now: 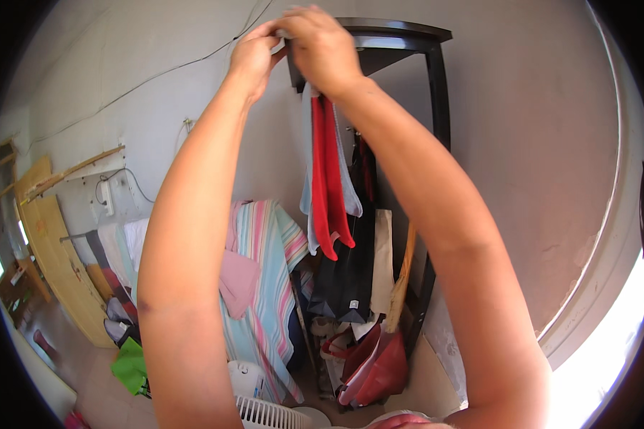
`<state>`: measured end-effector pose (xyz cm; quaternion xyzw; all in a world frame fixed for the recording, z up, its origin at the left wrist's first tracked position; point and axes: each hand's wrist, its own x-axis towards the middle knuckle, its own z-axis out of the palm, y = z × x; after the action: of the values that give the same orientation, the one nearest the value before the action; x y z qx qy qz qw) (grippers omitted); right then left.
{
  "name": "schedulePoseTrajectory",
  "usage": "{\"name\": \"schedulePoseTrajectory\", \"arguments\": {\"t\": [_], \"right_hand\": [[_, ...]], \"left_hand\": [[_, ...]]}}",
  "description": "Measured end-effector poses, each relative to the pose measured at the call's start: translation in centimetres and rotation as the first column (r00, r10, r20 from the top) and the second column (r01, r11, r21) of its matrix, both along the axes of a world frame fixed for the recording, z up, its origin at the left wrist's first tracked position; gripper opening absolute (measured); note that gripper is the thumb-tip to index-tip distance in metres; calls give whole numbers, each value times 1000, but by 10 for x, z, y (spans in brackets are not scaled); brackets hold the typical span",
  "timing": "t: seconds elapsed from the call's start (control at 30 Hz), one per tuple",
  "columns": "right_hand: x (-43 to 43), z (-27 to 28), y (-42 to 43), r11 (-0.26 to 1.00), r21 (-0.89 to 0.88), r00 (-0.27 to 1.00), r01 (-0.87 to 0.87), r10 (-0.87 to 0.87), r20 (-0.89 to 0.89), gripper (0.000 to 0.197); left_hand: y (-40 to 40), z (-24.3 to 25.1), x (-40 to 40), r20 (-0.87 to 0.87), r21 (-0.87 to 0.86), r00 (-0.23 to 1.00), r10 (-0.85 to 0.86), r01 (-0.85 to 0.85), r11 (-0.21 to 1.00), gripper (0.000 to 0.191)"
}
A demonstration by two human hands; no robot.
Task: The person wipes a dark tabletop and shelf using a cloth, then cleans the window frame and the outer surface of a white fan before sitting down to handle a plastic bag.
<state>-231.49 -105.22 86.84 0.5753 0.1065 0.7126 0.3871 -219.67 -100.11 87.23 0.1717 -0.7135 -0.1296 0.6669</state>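
Both arms reach up to the top left corner of a dark rack frame (397, 40). My left hand (255, 61) is at the corner, thumb and fingers bent together, next to my right hand. My right hand (322, 48) curls over the same corner, slightly blurred. What lies between the fingers is hidden, so I cannot tell whether either holds anything. Below my right hand hang red socks (327, 177) and light blue socks (349, 187); their upper ends are partly behind the hand.
Black umbrellas or cloth (349, 268) hang inside the rack above a dark red bag (381, 370). A striped cloth (263, 279) drapes at the left, with a white slatted appliance (273, 415) below. A thin cable (177, 67) runs along the wall. Green cloth (131, 367) lies lower left.
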Motion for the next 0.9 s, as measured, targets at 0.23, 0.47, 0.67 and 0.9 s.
{"name": "schedulePoseTrajectory", "arguments": {"t": [0.23,0.47,0.67,0.9], "right_hand": [[-63,-8,-29,999,46,999,8,-10,42,25],[-39,-18,-18,997,62,994,-54,47,102,25],[-13,-5,0,993,-115,996,38,-48,-80,27],[-37,-4,-18,987,-134,993,85,-95,-67,25]], "left_hand": [[-8,9,12,1,-29,999,53,-53,998,36],[-3,-3,4,-51,-38,998,27,-29,999,37],[-5,1,5,-186,-26,982,-25,21,999,41],[-6,-2,-7,-192,-54,980,-46,36,998,40]]}}
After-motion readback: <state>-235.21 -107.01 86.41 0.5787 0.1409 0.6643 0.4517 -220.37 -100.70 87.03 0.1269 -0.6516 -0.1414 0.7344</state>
